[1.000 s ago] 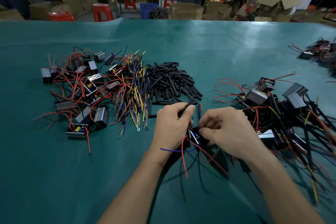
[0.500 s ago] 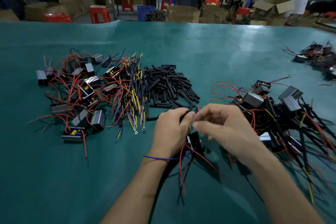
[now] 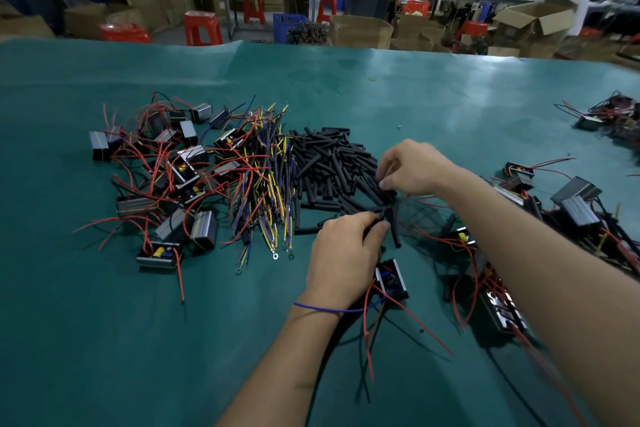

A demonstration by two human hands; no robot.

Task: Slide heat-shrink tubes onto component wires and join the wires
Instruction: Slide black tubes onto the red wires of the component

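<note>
My left hand [image 3: 344, 255] grips black wires that lead down to a small black component [image 3: 391, 279], whose red and blue wires trail toward me. A black tube [image 3: 394, 234] sticks out just past its fingertips. Farther out, my right hand [image 3: 414, 168] reaches into the pile of black heat-shrink tubes [image 3: 329, 166] and pinches one tube at the pile's right edge. Both hands are apart, the right above and beyond the left.
A heap of components with red wires [image 3: 166, 184] lies at the left, beside a bundle of yellow, blue and black leads [image 3: 266, 191]. More wired components [image 3: 571, 204] crowd the right side under my right forearm. A further cluster [image 3: 609, 118] sits far right on the green table [image 3: 104, 340].
My right hand has left the wires by the left hand and moved forward to the tube pile, closing its fingers on a tube. The left hand keeps its hold.
</note>
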